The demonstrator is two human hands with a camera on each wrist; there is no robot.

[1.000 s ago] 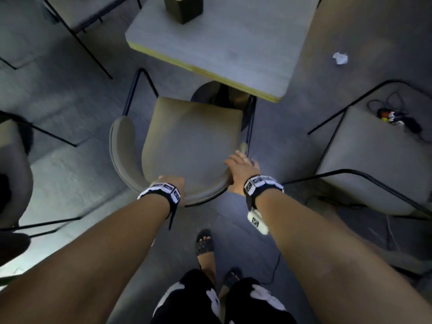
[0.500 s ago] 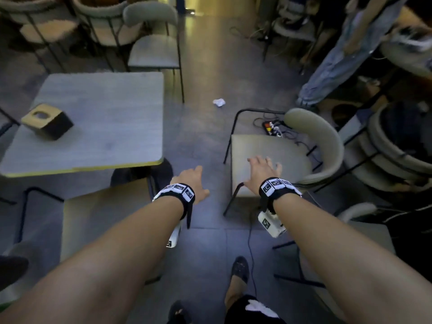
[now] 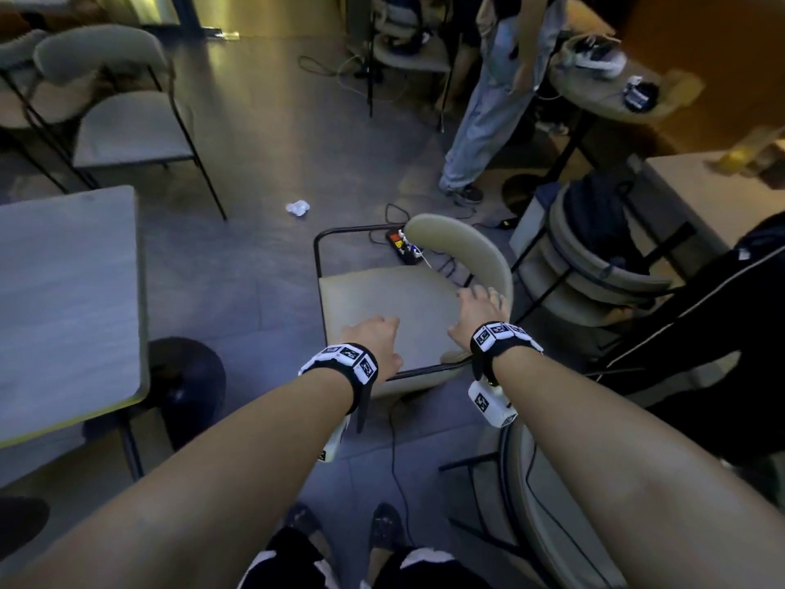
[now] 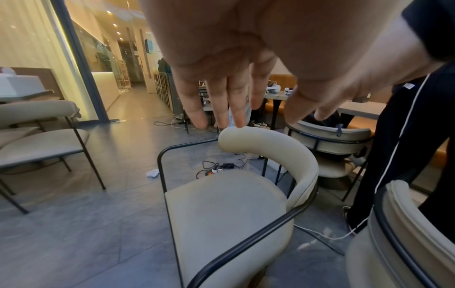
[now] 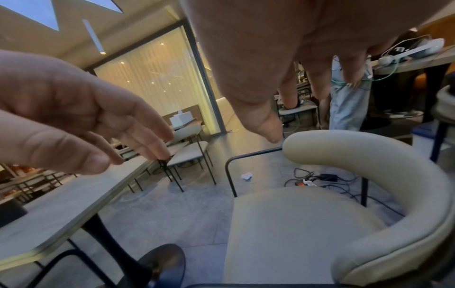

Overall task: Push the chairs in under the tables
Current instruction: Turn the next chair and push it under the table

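Observation:
A beige chair (image 3: 382, 303) with a curved backrest (image 3: 475, 252) and a black frame stands out on the floor, to the right of a grey square table (image 3: 63, 291). My left hand (image 3: 376, 337) hovers over the near edge of the seat with its fingers straight and holds nothing. Over the seat's right side, close to the backrest, my right hand (image 3: 478, 310) is spread and empty too. The left wrist view shows the left hand (image 4: 236, 101) above the chair (image 4: 221, 210). In the right wrist view the right hand (image 5: 283, 93) is above the seat (image 5: 295, 224), with the table (image 5: 61, 204) at the left.
A power strip (image 3: 403, 246) with cables lies on the floor behind the chair, and a crumpled paper (image 3: 297, 208) lies further left. A person in jeans (image 3: 488, 121) stands beyond. Stacked chairs (image 3: 594, 269) are at the right and another chair (image 3: 552, 525) at my lower right. The table's pedestal base (image 3: 187, 376) is at the left.
A second ago both hands gripped the backrest of a chair at the table. They let go, my view swung right, and both hands now reach over a different chair.

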